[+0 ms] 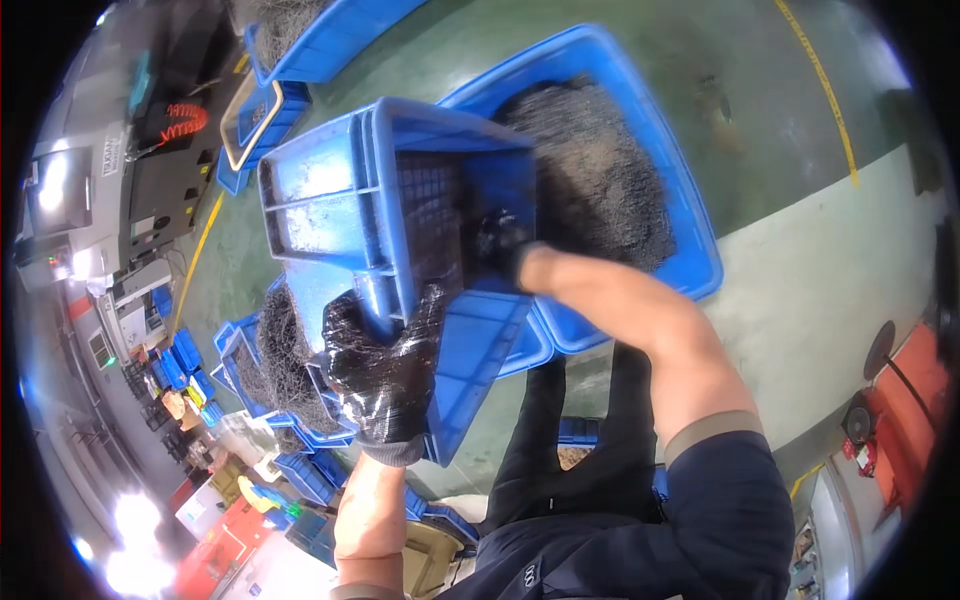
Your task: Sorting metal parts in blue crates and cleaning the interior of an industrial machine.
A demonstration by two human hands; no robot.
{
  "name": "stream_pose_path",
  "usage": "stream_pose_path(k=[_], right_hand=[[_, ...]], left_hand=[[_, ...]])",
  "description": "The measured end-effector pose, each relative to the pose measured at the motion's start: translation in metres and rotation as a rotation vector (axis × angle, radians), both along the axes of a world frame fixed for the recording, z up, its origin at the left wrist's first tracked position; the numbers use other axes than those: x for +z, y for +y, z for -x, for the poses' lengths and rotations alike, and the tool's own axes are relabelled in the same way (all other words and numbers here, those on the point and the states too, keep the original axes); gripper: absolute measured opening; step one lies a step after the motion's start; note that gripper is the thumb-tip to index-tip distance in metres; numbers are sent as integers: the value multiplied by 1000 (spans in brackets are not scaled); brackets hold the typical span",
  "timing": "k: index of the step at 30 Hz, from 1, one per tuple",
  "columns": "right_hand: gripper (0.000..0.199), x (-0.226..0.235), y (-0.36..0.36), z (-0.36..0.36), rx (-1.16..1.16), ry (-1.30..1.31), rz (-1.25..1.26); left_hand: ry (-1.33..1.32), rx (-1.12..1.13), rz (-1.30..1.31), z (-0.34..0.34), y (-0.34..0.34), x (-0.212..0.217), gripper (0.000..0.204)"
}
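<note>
"Where's the blue crate (383, 200)?"

"It's tipped on its side, covering the left part of the big blue tub (690, 210) in this view. The left hand (385, 365) has its grip closed on the crate's edge."

"And the right hand (500, 240)?"

"It's deep inside the crate, in a black glove. It's dark and blurry there, so I can't tell if that grip is open or has something."

"How would you do this bit well?"

"I'd squeeze that edge hard, since the left glove looks shiny and may slip. I'd move the right arm slowly, so its bare skin doesn't scrape the rim."

"What else is around?"

"A gray heap (610, 160) sits in the tub. Left of the crate there's dark, curly scrap (290, 350). Near the top left I see 1 big bin (340, 40) and 1 small bin (290, 110)."

"Anything in the way?"

"The crate hides some of the tub. The person's legs (528, 420) are close to the tub, so I'd watch my feet."
</note>
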State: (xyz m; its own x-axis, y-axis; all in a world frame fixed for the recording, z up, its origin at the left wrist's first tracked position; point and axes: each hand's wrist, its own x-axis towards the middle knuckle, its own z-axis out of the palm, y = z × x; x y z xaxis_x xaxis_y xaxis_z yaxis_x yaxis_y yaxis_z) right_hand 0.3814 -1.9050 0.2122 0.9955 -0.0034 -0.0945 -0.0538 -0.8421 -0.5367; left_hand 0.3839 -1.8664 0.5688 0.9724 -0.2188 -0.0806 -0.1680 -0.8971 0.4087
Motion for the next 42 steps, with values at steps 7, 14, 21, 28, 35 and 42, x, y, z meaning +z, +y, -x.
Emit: stream_pose_path(k=[7,14,21,28,35,42], right_hand=[[26,56,-62,33,536,252,210],[41,36,-83,16,58,126,443],[42,19,-32,32,-141,-101,-364],[34,34,18,-29,133,303,103],[30,8,38,61,130,188,-155],[24,-128,58,33,17,-393,-817]], left_hand=[[38,49,42,-3,17,0,38],[87,83,61,-4,8,-5,40],[-34,-33,-57,-1,4,-2,40],[-25,-84,-3,-4,11,-7,39],[138,37,210,-8,7,1,41],[33,-57,125,-1,-4,-5,42]])
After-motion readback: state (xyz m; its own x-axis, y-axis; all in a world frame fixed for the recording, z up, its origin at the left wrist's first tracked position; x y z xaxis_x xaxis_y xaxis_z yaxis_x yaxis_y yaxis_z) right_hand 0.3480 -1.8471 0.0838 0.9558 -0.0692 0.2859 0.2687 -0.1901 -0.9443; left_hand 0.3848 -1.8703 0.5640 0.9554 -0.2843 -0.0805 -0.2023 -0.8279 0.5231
